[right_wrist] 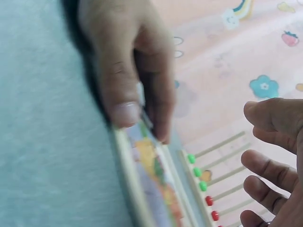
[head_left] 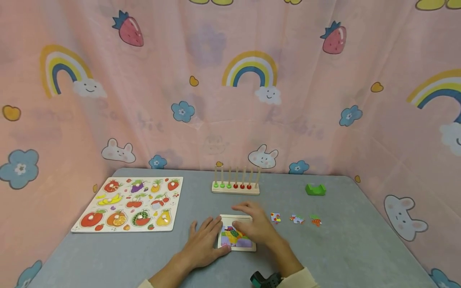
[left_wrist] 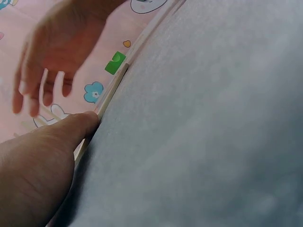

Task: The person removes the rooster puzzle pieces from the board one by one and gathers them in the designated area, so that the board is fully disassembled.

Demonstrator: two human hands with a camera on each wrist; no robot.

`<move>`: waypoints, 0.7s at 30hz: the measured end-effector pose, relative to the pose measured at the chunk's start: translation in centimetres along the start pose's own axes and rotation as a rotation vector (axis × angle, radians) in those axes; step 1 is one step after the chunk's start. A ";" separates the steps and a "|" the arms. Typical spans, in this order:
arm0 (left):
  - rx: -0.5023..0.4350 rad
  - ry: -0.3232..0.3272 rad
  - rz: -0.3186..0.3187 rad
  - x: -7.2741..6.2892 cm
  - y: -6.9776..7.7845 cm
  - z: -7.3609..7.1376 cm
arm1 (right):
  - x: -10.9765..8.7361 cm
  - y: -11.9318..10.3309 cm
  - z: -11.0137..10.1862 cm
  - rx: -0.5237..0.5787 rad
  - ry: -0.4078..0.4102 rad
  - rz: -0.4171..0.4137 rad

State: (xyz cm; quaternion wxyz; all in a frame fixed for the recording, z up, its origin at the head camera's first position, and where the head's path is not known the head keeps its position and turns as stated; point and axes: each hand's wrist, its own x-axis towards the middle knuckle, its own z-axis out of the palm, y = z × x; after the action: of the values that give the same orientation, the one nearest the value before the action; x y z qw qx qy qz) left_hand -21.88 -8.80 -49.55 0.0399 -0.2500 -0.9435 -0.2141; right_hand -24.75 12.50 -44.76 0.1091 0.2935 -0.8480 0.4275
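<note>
A small jigsaw puzzle in a pale wooden frame lies at the table's front middle, its picture yellow, green and purple. My left hand holds the frame's left side, thumb at the near edge and fingers toward the far left corner; the right wrist view shows this thumb against the frame. Above the puzzle hovers my right hand, fingers loosely bent, with nothing seen between them. In the left wrist view its fingers hang apart. Three loose jigsaw pieces, one red-and-yellow, one bluish, one orange, lie to the right.
A fruit peg board takes up the left of the table. Behind the puzzle stands a wooden rack of upright rods with green and red beads. Farther right is a green block; a dark device appears by the right wrist.
</note>
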 end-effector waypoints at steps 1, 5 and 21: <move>-0.003 0.000 0.000 0.0 0.0 0.0 | -0.1 0.2 0.3 0.008 -0.008 0.017; -0.021 0.013 -0.002 0.0 0.0 0.0 | -0.4 0.9 1.1 0.016 -0.028 0.036; -0.227 0.072 -0.071 0.4 0.0 -0.7 | -0.9 2.4 2.3 -0.006 -0.146 0.098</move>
State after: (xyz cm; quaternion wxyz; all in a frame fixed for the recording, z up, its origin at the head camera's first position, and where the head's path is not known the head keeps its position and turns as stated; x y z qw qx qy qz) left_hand -22.23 -8.96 -48.83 0.0372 -0.2114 -0.9193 -0.3298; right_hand -25.31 12.13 -48.11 0.0266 0.2817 -0.8685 0.4071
